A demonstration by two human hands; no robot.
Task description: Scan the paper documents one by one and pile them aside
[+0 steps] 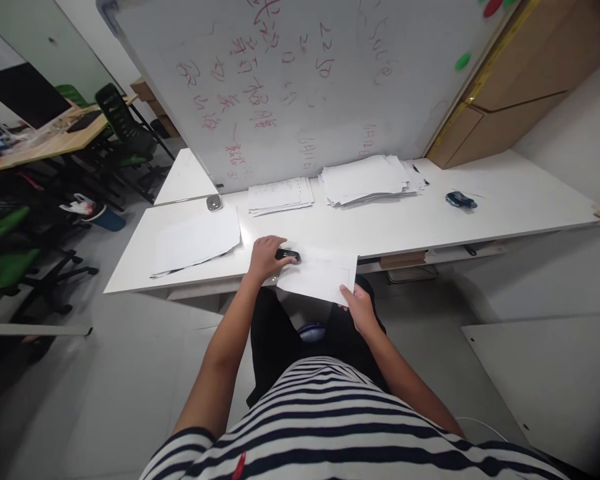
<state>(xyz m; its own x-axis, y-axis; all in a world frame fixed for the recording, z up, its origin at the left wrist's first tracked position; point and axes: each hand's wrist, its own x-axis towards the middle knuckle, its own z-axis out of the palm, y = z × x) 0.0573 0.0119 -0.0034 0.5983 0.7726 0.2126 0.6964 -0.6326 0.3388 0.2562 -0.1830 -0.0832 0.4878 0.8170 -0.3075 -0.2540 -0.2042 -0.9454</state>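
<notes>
My left hand (266, 257) is closed over a small black stapler (288, 255) pressed onto the top left corner of a sheet bundle (320, 272) at the front edge of the white table (505, 207). My right hand (356, 305) pinches the bundle's lower right corner, which hangs past the table edge. The paper lies tilted.
On the table lie a loose sheet (196, 240) at the left, a small paper stack (280, 195), a bigger messy stack (370, 179), a blue-black object (461, 199) and a grey round thing (213, 203). A whiteboard (300, 73) stands behind. Office chairs (125, 127) stand left.
</notes>
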